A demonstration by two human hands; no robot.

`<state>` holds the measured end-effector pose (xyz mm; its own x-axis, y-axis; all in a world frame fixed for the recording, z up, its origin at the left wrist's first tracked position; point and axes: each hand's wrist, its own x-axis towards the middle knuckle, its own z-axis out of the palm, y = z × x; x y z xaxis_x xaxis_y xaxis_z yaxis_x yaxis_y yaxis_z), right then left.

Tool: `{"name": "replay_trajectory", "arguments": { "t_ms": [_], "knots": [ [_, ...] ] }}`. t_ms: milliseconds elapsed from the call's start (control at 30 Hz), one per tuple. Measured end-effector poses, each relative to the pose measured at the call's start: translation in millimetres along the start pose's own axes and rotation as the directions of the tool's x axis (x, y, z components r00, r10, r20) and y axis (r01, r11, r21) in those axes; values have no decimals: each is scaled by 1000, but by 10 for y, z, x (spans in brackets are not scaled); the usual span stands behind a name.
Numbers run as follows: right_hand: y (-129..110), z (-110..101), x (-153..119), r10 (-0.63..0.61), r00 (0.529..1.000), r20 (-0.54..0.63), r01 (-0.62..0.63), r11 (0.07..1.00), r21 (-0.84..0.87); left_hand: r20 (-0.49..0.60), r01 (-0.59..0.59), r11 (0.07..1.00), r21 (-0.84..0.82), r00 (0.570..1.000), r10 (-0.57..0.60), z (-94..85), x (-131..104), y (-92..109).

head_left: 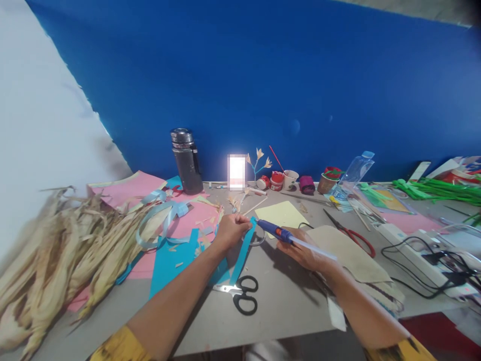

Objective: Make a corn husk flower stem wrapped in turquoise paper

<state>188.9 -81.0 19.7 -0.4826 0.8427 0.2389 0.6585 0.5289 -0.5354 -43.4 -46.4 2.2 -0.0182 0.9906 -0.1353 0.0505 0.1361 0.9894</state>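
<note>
Around left hand [230, 230], scissors [238, 291], blue paper [171, 263], husks [71, 240]

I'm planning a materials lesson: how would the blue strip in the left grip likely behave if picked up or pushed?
The blue strip looks thin and papery, so it is probably very light. Being long and narrow, it would likely bend easily rather than stay stiff. Its flat shape suggests sliding, not rolling.

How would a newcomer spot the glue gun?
Below the blue wall is a grey table. Near its middle, the right hand holds the glue gun, its tip by the turquoise strip in the left hand. Unlike the strip, it has a dark-blue body and a pale rear stick.
</note>
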Motion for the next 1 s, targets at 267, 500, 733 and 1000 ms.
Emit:
{"name": "replay_trajectory", "arguments": {
  "t_ms": [267,500,733,1000],
  "knots": [
    [129,-105,-33,126,991,-40,-132,921,-366,-66,58,987,-148,995,-69,24,-73,145],
    [163,-229,-168,194,975,105,-132,894,-429,25,101,939,-329,995,-99,18,-88,139],
    [-211,57,247,234,961,-150,-188,944,272,134,143,860,-490,987,-88,73,-116,145],
    [-347,370,625,431,891,-139,-182,622,761,103,104,883,-457,993,-64,76,-129,176]
  ]
}}
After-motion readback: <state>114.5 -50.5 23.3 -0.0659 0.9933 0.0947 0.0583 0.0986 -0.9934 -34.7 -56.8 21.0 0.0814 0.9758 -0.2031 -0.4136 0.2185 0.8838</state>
